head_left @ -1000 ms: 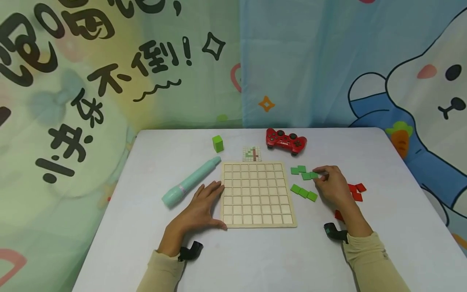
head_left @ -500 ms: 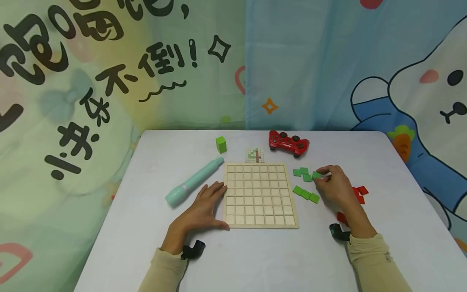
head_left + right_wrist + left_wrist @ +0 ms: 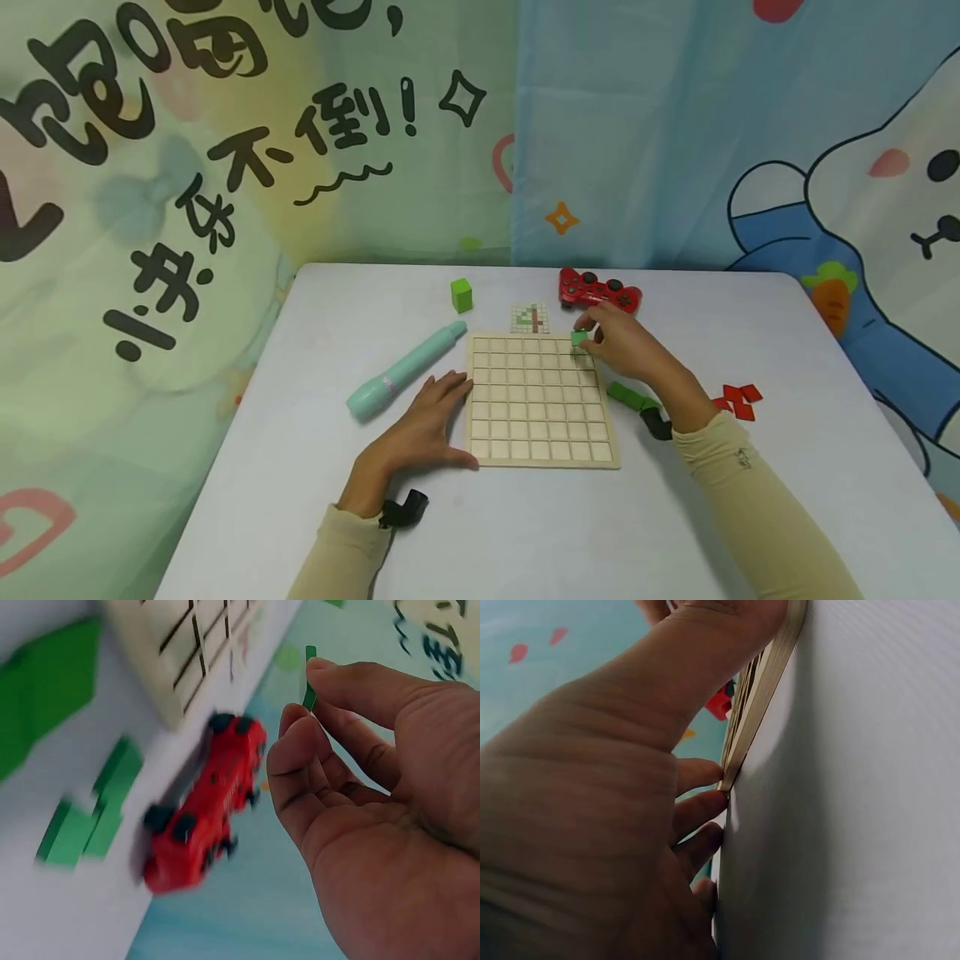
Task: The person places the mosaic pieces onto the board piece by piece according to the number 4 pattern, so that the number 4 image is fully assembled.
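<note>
Over the wooden grid board's (image 3: 538,398) one-o'clock corner, the right hand (image 3: 618,343) pinches a green tile (image 3: 579,337) edge-on between thumb and fingertips, just above the top-row cells. At nine o'clock the left hand (image 3: 420,429) lies flat, fingers straight against the board's edge, likely steadying it on the worktop (image 3: 525,525). The right forearm hides most loose green tiles (image 3: 626,395); whether the tile touches the board cannot be told.

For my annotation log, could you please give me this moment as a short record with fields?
right hand: right hand pinches a green tile over the board's far right corner
left hand: left hand rests flat against the left edge of the wooden grid board
board: all visible cells bare
nearby: red game controller, pattern card, mint pen-shaped tool, green block, red tiles
</note>
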{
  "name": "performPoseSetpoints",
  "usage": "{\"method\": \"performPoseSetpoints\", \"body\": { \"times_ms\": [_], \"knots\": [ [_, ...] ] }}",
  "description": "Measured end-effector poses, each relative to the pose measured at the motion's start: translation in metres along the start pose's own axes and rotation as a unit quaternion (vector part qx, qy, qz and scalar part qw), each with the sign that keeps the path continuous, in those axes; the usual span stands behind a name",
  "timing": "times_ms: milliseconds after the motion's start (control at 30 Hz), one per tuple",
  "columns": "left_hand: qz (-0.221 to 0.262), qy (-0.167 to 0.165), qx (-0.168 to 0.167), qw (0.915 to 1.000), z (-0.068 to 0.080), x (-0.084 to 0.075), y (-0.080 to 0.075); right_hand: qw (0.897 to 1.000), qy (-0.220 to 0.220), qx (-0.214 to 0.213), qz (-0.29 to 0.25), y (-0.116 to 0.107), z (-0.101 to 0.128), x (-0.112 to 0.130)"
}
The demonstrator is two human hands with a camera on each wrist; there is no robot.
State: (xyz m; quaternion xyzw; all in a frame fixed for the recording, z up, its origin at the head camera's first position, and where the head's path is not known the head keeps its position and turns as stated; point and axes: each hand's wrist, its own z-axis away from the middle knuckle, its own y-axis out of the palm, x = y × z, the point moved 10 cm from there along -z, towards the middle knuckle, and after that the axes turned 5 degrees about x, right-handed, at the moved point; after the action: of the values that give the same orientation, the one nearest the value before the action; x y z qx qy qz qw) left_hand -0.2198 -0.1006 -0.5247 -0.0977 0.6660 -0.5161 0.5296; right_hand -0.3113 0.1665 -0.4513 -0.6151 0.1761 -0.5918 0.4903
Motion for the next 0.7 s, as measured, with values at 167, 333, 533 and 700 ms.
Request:
{"method": "performPoseSetpoints", "body": {
  "times_ms": [167,333,533,700],
  "knots": [
    [0.026,0.005,0.008,0.9996,0.0,0.0,0.0,1.0,-0.003,0.027,0.005,0.022,-0.031,0.009],
    [0.017,0.002,0.012,0.9998,-0.001,0.0,0.002,0.999,-0.01,0.04,0.021,0.034,-0.042,0.011],
    [0.007,0.0,0.014,0.9999,-0.002,0.002,0.0,0.998,-0.02,0.048,0.027,0.041,-0.049,0.015],
    [0.008,0.001,0.014,0.9999,-0.002,0.004,0.001,0.997,-0.022,0.059,0.034,0.048,-0.059,0.016]
  ]
}}
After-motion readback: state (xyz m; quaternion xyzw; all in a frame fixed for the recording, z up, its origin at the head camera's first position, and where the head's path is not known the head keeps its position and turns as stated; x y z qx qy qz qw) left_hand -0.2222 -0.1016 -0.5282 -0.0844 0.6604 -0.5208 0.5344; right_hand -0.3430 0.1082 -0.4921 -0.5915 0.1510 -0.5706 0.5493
